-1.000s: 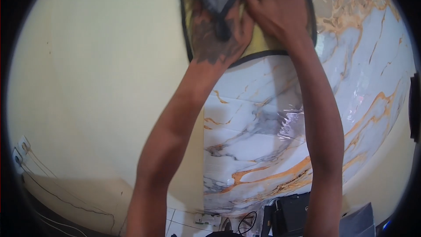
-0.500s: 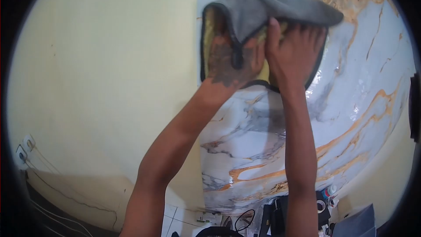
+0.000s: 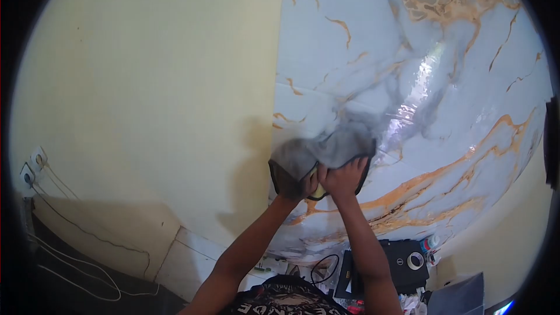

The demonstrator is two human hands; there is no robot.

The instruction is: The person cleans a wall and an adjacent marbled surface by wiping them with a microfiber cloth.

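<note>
A grey cloth (image 3: 344,143) with a dark edge and a yellow underside is pressed against a glossy white sheet with grey and orange marble veins (image 3: 326,52). My left hand (image 3: 297,185) grips the cloth's lower left part; a fold hides most of its fingers. Close beside it, my right hand (image 3: 344,178) holds the lower right part, its fingers bent onto the fabric and the thumb toward the left hand.
Left of the sheet is a plain cream wall (image 3: 175,81). Two wall sockets (image 3: 32,166) with plugged cables sit low at the left. Below stand a black laptop (image 3: 402,277) with a roll of tape (image 3: 415,261) on it, a bottle (image 3: 430,242) and a dark panel (image 3: 458,296).
Both hands have moved down the marble sheet with the cloth, from its upper part to its lower part. The cloth's top flap now lies folded lower, and my view has shifted slightly.
</note>
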